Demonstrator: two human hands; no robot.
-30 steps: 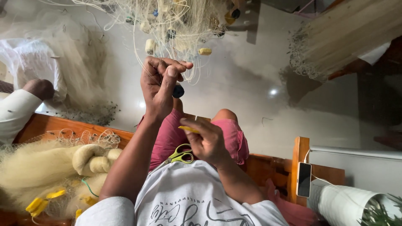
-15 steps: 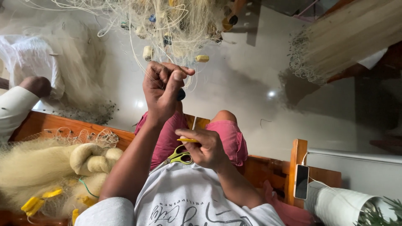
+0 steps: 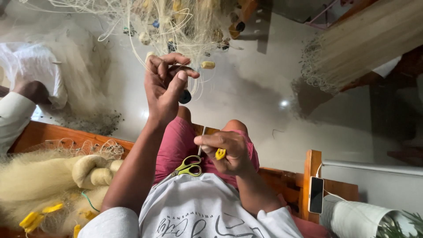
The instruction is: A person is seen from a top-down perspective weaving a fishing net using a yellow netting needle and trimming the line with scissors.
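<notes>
left hand (image 3: pixel 165 86) up high, grip pinched on pale net twine (image 3: pixel 176 39) so it stays taut | right hand (image 3: pixel 224 152) low over lap, grip closed round yellow netting needle (image 3: pixel 220 153) | scissors (image 3: pixel 187 166) parked on lap, easy grab

Pretty bright daylight, small glare spot on the glossy grey tiled floor (image 3: pixel 284 104), soft shadows, wide-angle stretch at the edges.

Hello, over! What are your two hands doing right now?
Left hand raised, pinching pale net strands. Right hand low, gripping a yellow netting needle. Scissors resting on lap. Nothing blocking either hand.
</notes>
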